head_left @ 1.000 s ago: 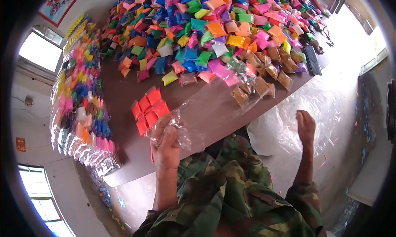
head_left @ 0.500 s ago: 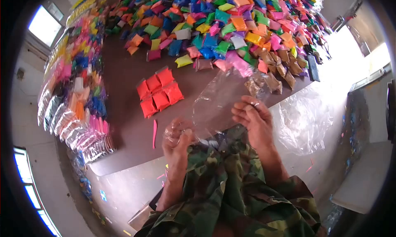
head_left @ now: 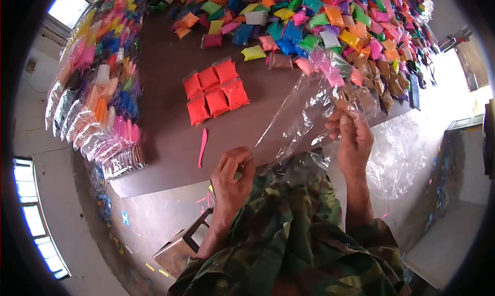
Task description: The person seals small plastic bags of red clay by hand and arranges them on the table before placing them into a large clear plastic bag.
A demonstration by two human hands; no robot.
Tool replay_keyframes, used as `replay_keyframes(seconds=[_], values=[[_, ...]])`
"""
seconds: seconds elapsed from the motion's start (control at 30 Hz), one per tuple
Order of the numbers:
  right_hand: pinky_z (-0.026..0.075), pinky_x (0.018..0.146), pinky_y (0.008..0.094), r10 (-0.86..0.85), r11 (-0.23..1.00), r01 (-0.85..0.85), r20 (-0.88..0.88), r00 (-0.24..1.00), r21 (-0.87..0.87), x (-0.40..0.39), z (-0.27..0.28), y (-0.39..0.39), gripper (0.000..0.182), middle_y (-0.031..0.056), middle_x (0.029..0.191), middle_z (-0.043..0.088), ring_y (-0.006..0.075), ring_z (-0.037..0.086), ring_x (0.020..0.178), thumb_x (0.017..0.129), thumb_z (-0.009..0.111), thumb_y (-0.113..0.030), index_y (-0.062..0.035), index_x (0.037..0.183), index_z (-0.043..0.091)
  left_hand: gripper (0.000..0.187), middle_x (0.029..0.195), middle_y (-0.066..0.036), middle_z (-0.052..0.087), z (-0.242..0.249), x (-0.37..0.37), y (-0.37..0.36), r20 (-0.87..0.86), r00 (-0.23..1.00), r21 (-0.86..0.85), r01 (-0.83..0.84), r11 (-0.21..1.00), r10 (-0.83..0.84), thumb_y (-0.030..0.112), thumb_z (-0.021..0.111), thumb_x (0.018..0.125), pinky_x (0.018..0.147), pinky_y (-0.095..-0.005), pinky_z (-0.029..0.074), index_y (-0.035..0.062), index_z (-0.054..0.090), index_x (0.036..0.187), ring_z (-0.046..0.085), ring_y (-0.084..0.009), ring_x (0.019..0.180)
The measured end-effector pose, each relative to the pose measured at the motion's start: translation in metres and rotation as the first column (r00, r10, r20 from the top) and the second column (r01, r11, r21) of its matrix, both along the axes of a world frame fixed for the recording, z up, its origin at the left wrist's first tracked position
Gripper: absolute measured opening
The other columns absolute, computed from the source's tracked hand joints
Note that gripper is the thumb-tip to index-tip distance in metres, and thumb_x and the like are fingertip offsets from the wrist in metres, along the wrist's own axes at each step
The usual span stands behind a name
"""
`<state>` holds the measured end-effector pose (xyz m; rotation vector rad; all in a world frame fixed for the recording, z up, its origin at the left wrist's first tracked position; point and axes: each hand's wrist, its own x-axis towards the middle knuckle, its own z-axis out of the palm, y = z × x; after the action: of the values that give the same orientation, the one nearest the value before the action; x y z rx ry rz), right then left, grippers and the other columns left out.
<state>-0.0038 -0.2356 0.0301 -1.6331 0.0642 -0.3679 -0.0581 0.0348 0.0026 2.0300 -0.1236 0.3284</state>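
Observation:
A clear plastic bag (head_left: 299,115) hangs from my right hand (head_left: 353,139), whose fingers pinch it near the table's right front edge. My left hand (head_left: 233,175) is at the front edge with its fingers curled together; whether anything thin is between them is hidden. Beyond it lie several red packets (head_left: 216,92) in two rows, side by side on the brown table (head_left: 160,157). A pink plastic tool (head_left: 203,147) lies between these packets and my left hand. Brown packets (head_left: 384,82) are just past my right hand, partly behind the clear plastic.
A large heap of colourful packets (head_left: 289,33) covers the table's far side. Filled clear bags (head_left: 98,105) are stacked along the left edge. More clear plastic (head_left: 399,157) hangs at the right edge. A box-like stool (head_left: 175,252) stands below at the left.
My left hand has come away from the clear bag, which my right hand still holds, now farther right. The bag is stretched out more to the left. The view has shifted.

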Motion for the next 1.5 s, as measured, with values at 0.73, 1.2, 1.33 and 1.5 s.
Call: replay_keyframes(seconds=[0.73,1.2,1.33,1.5], values=[[0.057,0.063,0.0300,-0.014,0.959,-0.032,-0.159,0.987,-0.281,-0.010,-0.013,-0.002,0.028,0.0125,0.101,0.075,0.0141,0.073,0.078,0.105,0.056,-0.002,0.0008,0.132,0.063,0.012,0.076,-0.009,0.067,0.020,0.007,-0.026,0.107,0.994,0.193,-0.010,0.981,-0.011,-0.003,0.073,0.087,0.055,-0.0324,0.051,0.0025,0.065,0.094,0.066,-0.0203,0.060],[0.055,0.084,0.0280,0.214,0.968,-0.165,-0.282,0.935,0.190,-0.034,0.027,0.036,0.041,0.0105,0.112,0.066,0.0144,0.067,0.098,0.096,0.077,-0.018,0.0021,0.127,0.059,0.015,0.081,-0.009,0.068,0.019,0.004,-0.037,0.157,0.986,0.424,-0.009,0.905,-0.063,-0.001,0.074,0.082,0.055,-0.0374,0.053,0.0062,0.064,0.089,0.068,-0.0273,0.062],[0.058,0.089,0.0323,0.448,0.866,-0.265,-0.422,0.788,0.425,-0.011,-0.020,0.048,0.042,0.0130,0.119,0.069,0.0169,0.069,0.102,0.106,0.063,-0.024,0.0020,0.138,0.053,0.016,0.093,-0.010,0.070,0.025,0.002,-0.048,0.190,0.972,0.421,0.046,0.906,-0.138,-0.002,0.075,0.079,0.065,-0.0385,0.057,0.0050,0.064,0.089,0.071,-0.0293,0.078],[0.060,0.086,0.0367,0.635,0.612,-0.294,-0.235,0.736,0.734,0.002,-0.049,0.054,0.024,0.0091,0.107,0.073,0.0228,0.073,0.099,0.108,0.062,-0.027,-0.0049,0.116,0.068,0.017,0.108,-0.013,0.071,0.017,-0.007,-0.052,0.090,0.962,0.385,0.207,0.899,-0.260,0.001,0.077,0.080,0.074,-0.0415,0.058,0.0044,0.066,0.092,0.070,-0.0327,0.091]])
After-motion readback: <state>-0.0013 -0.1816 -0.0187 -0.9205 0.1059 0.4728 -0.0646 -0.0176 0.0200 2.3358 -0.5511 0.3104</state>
